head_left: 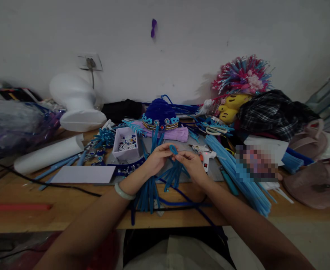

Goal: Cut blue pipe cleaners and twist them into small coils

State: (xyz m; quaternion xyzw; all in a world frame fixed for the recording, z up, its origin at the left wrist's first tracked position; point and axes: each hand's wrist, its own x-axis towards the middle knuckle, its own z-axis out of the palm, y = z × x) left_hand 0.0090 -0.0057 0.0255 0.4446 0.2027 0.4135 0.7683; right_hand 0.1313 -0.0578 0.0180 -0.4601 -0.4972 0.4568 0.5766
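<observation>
Two hands worked together: our left hand and right hand pinched a blue pipe cleaner in closed fingers, just right of the white box; a glue gun lay farther right.

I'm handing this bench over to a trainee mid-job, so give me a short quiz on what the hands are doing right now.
1. True or false: the left hand and the right hand both pinch the blue pipe-cleaner loop.
2. Which wrist wears the pale bangle? A) left B) right
3. Fill in: the white glue gun lies on the table just to the ____ of the right hand.
Key: 1 true; 2 A; 3 right.
</observation>
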